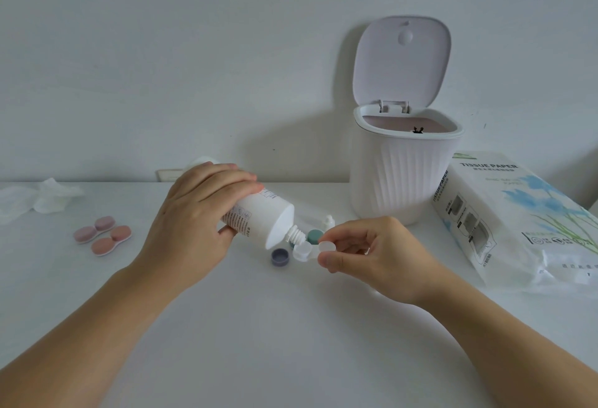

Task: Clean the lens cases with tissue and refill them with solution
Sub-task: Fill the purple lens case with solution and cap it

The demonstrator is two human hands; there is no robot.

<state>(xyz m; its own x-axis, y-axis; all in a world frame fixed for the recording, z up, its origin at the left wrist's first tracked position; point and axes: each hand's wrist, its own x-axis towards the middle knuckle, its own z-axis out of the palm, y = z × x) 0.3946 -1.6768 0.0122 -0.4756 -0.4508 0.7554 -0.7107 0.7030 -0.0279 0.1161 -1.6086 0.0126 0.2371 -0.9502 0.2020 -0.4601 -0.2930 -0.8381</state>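
Observation:
My left hand [197, 213] grips a white solution bottle [265, 218], tipped with its nozzle down over a clear white lens case [303, 250] on the table. My right hand [365, 254] pinches the right end of that case between thumb and fingers. A grey-purple cap [280, 257] lies just left of the case, open side up. A green cap [314, 236] sits behind it. The bottle's small white cap [328, 222] stands further back. Two pink lens cases [103, 234] lie closed at the left.
A white ribbed bin [404, 168] with its lid raised stands at the back right. A pack of tissue paper [514, 223] lies to its right. Crumpled used tissue [38, 199] lies at the far left near the wall.

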